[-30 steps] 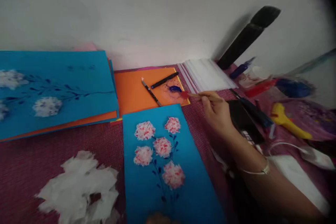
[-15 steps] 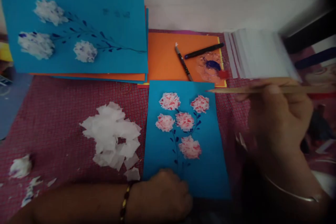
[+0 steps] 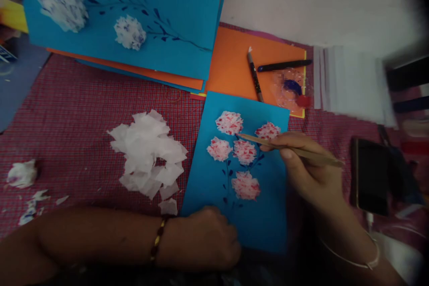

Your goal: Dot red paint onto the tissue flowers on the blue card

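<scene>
In my right hand (image 3: 311, 170) is a thin wooden stick (image 3: 301, 153) with a pointed reddish tip, gripped like a pen. Its tip is over the blue sheet (image 3: 264, 228), close to the upper-left paper flower (image 3: 229, 123); contact I cannot tell. Several white flowers dabbed with red stand on this sheet, with dark blue painted leaves and stems around them. My left hand (image 3: 204, 239) is curled closed and rests on the sheet's lower left part, with nothing seen in it. Left of the sheet lies a pile of white paper pieces (image 3: 147, 147).
A larger blue sheet (image 3: 181, 13) with white flowers tops a stack at the back left. Behind the small sheet, an orange sheet (image 3: 231, 60) bears a paintbrush (image 3: 254, 76), a black pen (image 3: 284, 65) and blue and red paint (image 3: 292, 86). White papers (image 3: 355, 80) and a phone (image 3: 372, 176) lie right.
My right hand has moved left and a little down, bringing the stick's tip from above the sheet's right edge to the upper flowers. My left hand stays on the sheet. The camera view has shifted.
</scene>
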`<state>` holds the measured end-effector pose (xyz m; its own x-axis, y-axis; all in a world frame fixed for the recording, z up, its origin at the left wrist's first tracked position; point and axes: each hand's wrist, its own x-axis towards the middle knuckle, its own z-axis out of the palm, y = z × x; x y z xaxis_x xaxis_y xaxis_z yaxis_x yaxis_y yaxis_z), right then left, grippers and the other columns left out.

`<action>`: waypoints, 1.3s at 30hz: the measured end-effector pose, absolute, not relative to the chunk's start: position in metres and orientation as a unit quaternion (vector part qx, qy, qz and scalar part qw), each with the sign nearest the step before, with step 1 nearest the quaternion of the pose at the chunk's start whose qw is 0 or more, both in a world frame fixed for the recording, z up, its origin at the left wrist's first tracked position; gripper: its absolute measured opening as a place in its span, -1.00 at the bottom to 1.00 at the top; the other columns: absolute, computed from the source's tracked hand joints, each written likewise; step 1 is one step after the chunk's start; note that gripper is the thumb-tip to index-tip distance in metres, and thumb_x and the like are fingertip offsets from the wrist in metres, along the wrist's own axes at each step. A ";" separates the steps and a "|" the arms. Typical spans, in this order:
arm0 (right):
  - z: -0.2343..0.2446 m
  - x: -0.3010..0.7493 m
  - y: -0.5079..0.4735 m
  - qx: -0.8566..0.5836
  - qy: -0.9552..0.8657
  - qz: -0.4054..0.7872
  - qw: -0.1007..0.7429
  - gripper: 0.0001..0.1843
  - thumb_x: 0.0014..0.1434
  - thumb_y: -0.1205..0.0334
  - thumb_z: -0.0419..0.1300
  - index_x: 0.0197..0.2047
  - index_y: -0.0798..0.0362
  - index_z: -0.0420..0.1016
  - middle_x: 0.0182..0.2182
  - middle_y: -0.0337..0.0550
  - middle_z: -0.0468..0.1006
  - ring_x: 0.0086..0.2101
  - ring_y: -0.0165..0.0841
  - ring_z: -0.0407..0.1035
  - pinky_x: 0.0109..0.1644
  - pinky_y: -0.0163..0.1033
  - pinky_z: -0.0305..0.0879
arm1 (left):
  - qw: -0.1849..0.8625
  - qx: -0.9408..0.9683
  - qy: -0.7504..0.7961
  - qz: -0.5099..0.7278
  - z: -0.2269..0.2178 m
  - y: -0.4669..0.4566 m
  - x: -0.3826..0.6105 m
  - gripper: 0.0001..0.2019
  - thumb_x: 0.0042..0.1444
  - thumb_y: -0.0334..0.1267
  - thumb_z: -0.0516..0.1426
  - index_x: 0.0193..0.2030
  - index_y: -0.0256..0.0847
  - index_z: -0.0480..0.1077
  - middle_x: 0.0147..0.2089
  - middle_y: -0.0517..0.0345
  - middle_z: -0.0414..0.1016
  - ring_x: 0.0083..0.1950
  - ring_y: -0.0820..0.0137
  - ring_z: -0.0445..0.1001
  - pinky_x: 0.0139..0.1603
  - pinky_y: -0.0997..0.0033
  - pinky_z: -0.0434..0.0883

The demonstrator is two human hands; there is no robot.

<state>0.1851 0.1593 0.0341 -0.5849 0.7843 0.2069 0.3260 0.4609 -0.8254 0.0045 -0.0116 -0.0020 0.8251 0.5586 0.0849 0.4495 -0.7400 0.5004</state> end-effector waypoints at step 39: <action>0.031 0.168 0.165 -0.218 -0.919 0.262 0.200 -0.52 0.20 0.41 0.10 0.14 -0.20 0.36 -0.23 -0.21 0.59 -0.19 -0.29 0.45 -0.09 -0.05 0.30 | 0.235 0.917 0.290 0.139 0.000 -0.012 0.005 -0.76 -0.03 -0.28 0.29 -0.51 -0.19 0.28 -0.55 0.26 0.29 -0.60 0.42 0.23 -0.71 0.34 0.02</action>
<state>0.1678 0.1654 0.0307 -0.8249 0.5054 0.2530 0.2961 0.7677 -0.5683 0.0048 -0.0120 -0.0004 0.7931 0.5974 0.1186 0.4665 -0.7210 0.5124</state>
